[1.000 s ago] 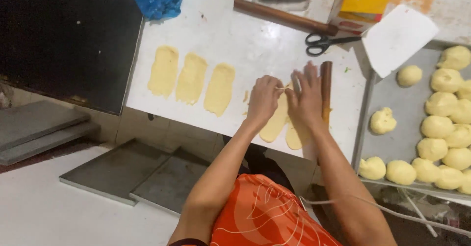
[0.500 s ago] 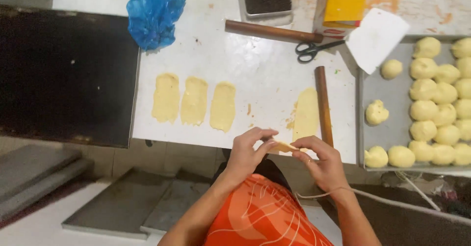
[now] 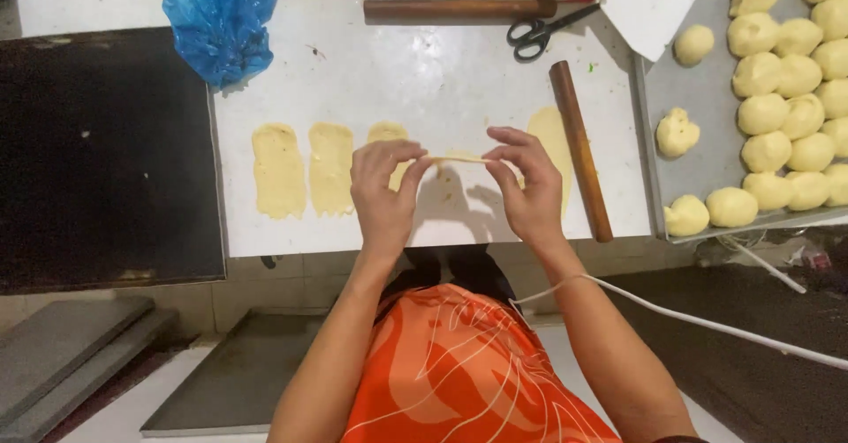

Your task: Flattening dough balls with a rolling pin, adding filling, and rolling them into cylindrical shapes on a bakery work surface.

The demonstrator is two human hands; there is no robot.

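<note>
While both hands (image 3: 459, 187) stretch a dough strip (image 3: 458, 158), dough balls (image 3: 786, 90) fill the tray (image 3: 707, 156).

Left hand (image 3: 382, 191) and right hand (image 3: 527, 187) pinch a thin dough strip (image 3: 457, 158) between them above the white table (image 3: 442, 81).

The scene was evenly and fairly brightly lit from overhead; the white table (image 3: 442, 81) was pale and slightly washed out toward twelve o'clock, without hard glare; soft grey shadows of the left hand (image 3: 382, 191) and right hand (image 3: 527, 187) fell on the table just beneath them, toward six o'clock; the black panel (image 3: 106, 156) at nine o'clock was dull and nearly featureless; the floor at four o'clock lay dim; focus was sharp in the centre, slightly soft at the edges; the blue bag (image 3: 221, 19) at eleven o'clock showed small highlights.
</note>
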